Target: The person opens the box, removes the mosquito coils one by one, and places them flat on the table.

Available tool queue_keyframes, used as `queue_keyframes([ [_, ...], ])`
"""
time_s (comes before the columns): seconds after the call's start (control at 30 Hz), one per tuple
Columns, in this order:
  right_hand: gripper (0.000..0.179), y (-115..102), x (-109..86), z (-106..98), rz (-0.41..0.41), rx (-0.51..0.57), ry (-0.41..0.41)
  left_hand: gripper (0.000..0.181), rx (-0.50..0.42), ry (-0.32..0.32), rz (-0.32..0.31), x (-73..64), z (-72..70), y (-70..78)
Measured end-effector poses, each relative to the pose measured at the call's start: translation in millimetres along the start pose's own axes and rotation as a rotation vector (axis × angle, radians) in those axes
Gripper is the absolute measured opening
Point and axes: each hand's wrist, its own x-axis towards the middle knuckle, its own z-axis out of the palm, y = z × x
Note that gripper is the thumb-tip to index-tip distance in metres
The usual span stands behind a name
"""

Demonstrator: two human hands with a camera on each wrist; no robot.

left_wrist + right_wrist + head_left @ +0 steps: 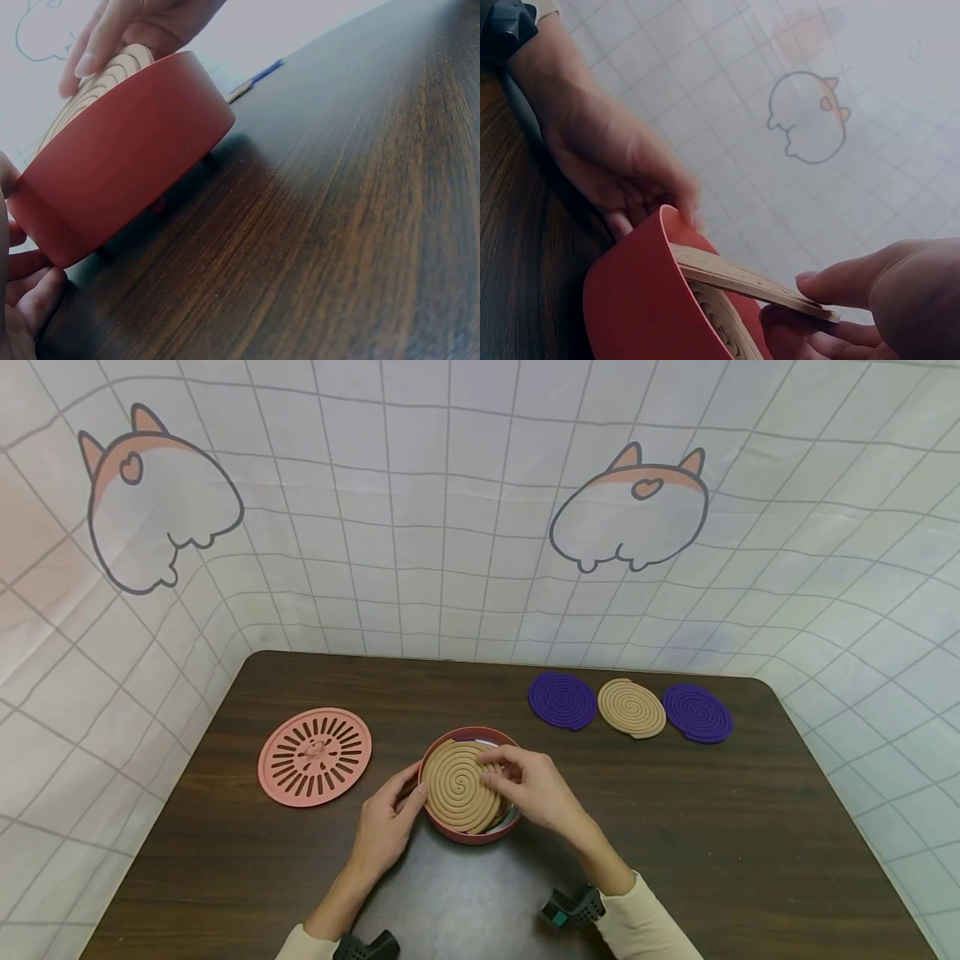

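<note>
Near the middle of the table stands a round red mosquito-coil box (471, 839). My left hand (384, 827) grips the box's left side, with the thumb near the rim. Between the thumb and fingers of my right hand (542, 787) is the right edge of a tan mosquito coil (457, 787). This coil sits tilted in the box mouth, its pinched edge raised, as the right wrist view shows. Beneath it, another mosquito coil (724, 322) lies inside the box. Short feet under the red wall (127, 150) show in the left wrist view.
A pink slotted lid (315, 757) lies on the table left of the box. Toward the back right lie a purple coil (562, 700), a tan coil (632, 708) and a second purple coil (697, 713) in a row. A white grid-patterned curtain (420, 510) hangs behind the table.
</note>
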Motion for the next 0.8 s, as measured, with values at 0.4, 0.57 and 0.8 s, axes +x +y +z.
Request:
queue_keyframes([
  [0.4, 0.022, -0.6, 0.7, 0.4, 0.002, 0.032, -0.025, 0.039, -0.004, 0.001, 0.006, 0.2, -0.3, 1.1],
  [0.57, 0.023, -1.3, 0.8, 0.4, -0.001, 0.053, -0.031, 0.039, -0.003, 0.005, 0.003, 1.2, 0.0, 0.3],
  [0.8, 0.023, -1.0, -0.7, -0.6, -0.023, 0.057, -0.018, 0.04, 0.001, 0.008, 0.005, 1.0, 0.4, -1.1],
])
